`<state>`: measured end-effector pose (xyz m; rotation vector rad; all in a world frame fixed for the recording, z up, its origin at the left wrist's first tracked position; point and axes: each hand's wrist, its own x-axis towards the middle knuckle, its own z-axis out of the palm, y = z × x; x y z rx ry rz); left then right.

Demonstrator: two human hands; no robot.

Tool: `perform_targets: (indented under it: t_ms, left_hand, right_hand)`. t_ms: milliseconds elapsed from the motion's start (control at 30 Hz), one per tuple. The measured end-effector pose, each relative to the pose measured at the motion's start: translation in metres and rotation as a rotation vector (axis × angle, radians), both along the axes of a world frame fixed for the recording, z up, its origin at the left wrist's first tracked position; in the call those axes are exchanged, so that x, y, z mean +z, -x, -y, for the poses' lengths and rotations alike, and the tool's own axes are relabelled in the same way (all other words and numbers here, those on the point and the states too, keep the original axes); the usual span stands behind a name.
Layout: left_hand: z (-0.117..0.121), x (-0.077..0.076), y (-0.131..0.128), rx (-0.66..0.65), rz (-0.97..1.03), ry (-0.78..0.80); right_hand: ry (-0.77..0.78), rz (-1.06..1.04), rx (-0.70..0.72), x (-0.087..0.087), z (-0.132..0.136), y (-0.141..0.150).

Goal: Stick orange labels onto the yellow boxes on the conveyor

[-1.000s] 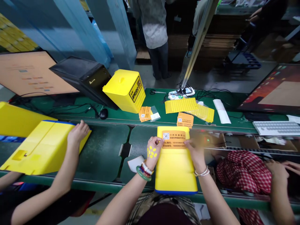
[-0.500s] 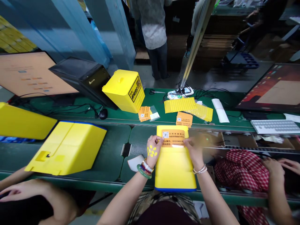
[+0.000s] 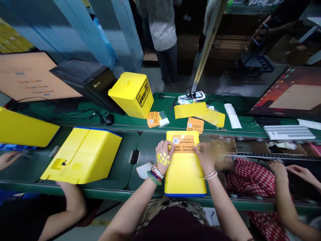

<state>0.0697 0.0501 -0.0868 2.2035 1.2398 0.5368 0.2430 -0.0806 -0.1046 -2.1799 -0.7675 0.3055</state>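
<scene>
Yellow box no. 2 [image 3: 92,150], the blue-rimmed one off to my left, has slid along the bench toward my left hand [image 3: 164,154] since half a second ago, and the fingers of that hand have come up a bit along the label edge. As for my grip, the left thumb and fingers are on the left edge of the orange label [image 3: 184,149], and my right hand [image 3: 206,156] has its fingertips on the right edge, so the label sits between the two. Honestly can't tell if I'm pinching it or just pressing down. It's lying over the far part of the yellow box in front of me [image 3: 185,175], whose blue rim faces my belly

Just left of my left wrist there's a white piece of paper [image 3: 144,170], partly tucked behind my bracelets [image 3: 154,176]. Straight past my fingers is a little pile of orange labels [image 3: 195,124], then yellow sticker sheets [image 3: 191,109] beyond that, with a white paper strip [image 3: 232,115] to their right. Ahead and left of my grip stands a lidded yellow box [image 3: 130,95], with more orange labels [image 3: 152,119] at its foot. Out past my right hand, red checkered cloth [image 3: 248,177] beside a co-worker's hand [image 3: 278,168]
</scene>
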Motion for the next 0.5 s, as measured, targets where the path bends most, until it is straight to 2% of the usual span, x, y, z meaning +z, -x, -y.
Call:
perform_targets:
  t_ms: [67, 133, 167, 300, 367, 433, 500]
  left_hand:
    - [0.003, 0.004, 0.001, 0.023, -0.05, -0.066]
    - [0.01, 0.006, -0.003, -0.024, -0.076, -0.132]
    - [0.014, 0.006, -0.009, -0.105, -0.088, -0.157]
    - [0.038, 0.005, -0.049, -0.59, -0.116, -0.181]
    - [0.044, 0.005, -0.068, -0.705, -0.104, -0.185]
    - [0.038, 0.004, -0.073, -0.692, -0.076, -0.172]
    - [0.021, 0.001, -0.058, -0.543, -0.032, -0.105]
  right_hand:
    - [0.044, -0.076, -0.036, -0.003, 0.008, -0.003]
    - [0.042, -0.212, -0.015, -0.01, 0.018, -0.004]
    - [0.025, -0.267, 0.007, -0.014, 0.023, -0.003]
    - [-0.053, -0.343, 0.008, -0.027, 0.04, 0.002]
    - [-0.062, -0.379, -0.007, -0.031, 0.043, 0.003]
    - [-0.064, -0.407, -0.006, -0.033, 0.042, 0.001]
    - [-0.077, -0.38, -0.003, -0.034, 0.035, -0.004]
